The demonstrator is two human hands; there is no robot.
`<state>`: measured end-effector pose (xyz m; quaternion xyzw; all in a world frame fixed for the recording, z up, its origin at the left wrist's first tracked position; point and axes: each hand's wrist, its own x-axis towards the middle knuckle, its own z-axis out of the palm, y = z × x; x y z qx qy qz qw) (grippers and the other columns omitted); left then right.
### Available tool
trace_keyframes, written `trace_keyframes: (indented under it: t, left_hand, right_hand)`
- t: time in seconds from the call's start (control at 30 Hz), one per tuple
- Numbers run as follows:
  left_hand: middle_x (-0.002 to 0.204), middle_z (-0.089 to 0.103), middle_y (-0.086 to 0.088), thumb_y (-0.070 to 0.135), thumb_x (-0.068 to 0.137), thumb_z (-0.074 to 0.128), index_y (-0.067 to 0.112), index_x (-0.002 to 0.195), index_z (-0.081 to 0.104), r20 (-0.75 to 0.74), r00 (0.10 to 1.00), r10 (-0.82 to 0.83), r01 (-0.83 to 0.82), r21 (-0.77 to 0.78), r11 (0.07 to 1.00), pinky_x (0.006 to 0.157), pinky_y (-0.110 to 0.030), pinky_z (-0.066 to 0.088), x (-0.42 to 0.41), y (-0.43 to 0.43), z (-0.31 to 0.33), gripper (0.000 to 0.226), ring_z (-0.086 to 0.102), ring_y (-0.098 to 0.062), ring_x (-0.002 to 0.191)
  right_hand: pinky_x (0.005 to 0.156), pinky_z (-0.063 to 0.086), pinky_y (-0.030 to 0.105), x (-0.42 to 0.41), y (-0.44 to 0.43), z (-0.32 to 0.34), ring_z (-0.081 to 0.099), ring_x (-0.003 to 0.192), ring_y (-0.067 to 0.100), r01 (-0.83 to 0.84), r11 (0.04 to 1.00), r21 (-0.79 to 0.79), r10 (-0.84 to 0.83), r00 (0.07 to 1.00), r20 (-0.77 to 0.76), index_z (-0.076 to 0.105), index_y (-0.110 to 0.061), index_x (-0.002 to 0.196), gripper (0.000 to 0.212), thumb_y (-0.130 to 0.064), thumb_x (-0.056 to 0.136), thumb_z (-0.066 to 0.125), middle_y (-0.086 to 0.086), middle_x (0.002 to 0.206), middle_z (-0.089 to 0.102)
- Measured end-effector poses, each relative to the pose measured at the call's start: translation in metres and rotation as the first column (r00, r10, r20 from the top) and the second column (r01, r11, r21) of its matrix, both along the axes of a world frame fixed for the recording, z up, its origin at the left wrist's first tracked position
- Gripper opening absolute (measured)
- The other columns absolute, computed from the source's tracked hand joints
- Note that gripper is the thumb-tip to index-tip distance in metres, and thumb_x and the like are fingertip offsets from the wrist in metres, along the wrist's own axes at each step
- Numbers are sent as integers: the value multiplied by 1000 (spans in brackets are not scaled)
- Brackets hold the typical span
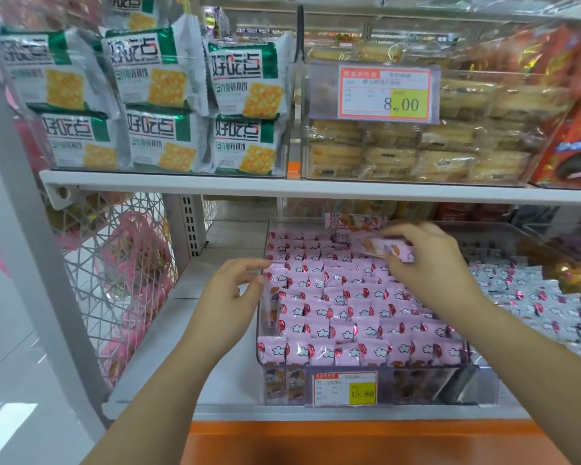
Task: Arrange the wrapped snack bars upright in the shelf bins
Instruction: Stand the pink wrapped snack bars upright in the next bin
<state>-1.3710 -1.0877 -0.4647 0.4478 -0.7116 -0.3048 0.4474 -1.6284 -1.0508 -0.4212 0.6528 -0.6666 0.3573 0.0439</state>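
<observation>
A pink, cartoon-printed wrapped snack bar (391,248) hangs tilted over the back of the clear plastic bin (450,385), pinched between the thumb and fingers of the right hand (426,263). Below it, rows of matching pink bars (342,307) stand upright, filling the bin. The left hand (228,293) hovers at the bin's left wall, fingers loosely curled, grasping nothing. A red-and-yellow price tag (346,388) fronts the bin.

Bare forearms (168,360), left hand (227,293), right hand (428,263).
</observation>
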Motion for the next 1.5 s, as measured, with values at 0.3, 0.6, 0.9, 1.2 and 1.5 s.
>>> trace_keyframes:
  t: [0.3, 0.6, 0.9, 1.2, 1.5]
  left_hand:
    - [108, 59, 32, 24, 90, 60, 48, 102, 57, -17, 998, -66, 65, -49, 997, 83, 1, 35, 4, 7, 13, 27, 51, 15, 106]
    - [107, 61, 28, 20, 82, 70, 38, 117, 57, -35, 994, -104, 99, -120, 988, 84, 0, 37, -3, 0, 25, 41, 53, 15, 102]
    - [109, 57, 15, 18, 85, 67, 54, 121, 39, 179, 972, -153, 179, -136, 974, 80, -2, 37, -17, 2, 28, 58, 52, 7, 94]
    - [105, 64, 21, 16, 88, 63, 33, 120, 50, 28, 993, -117, 119, -128, 985, 85, -14, 45, -1, -7, 37, 39, 58, 6, 101]
    - [104, 59, 34, 14, 88, 63, 46, 107, 49, 136, 986, -98, 114, -116, 987, 81, 2, 34, 3, -11, 23, 40, 51, 15, 102]
  right_hand:
    - [74, 46, 17, 75, -6, 13, 57, 80, -6, -414, 910, -10, 397, 867, 300, 54, -33, 108, 41, -8, 80, 70, -26, 101, 52]
    - [87, 54, 33, 80, -21, 30, 62, 101, 10, -477, 878, 52, 428, 827, 365, 55, -29, 117, 49, -8, 77, 73, -7, 118, 61]
    - [83, 54, 23, 72, -12, 13, 66, 89, 3, -559, 829, -27, 448, 634, 630, 63, -27, 96, 43, 11, 76, 67, -11, 88, 69]
    - [79, 47, 9, 66, -24, 10, 63, 88, -5, -504, 859, 90, 374, 738, 561, 67, -26, 100, 17, -16, 85, 67, -11, 99, 69]
    - [81, 50, 28, 72, -57, -21, 62, 87, 11, -240, 819, 521, 348, 930, -119, 73, -24, 100, 18, -29, 84, 66, -8, 99, 70]
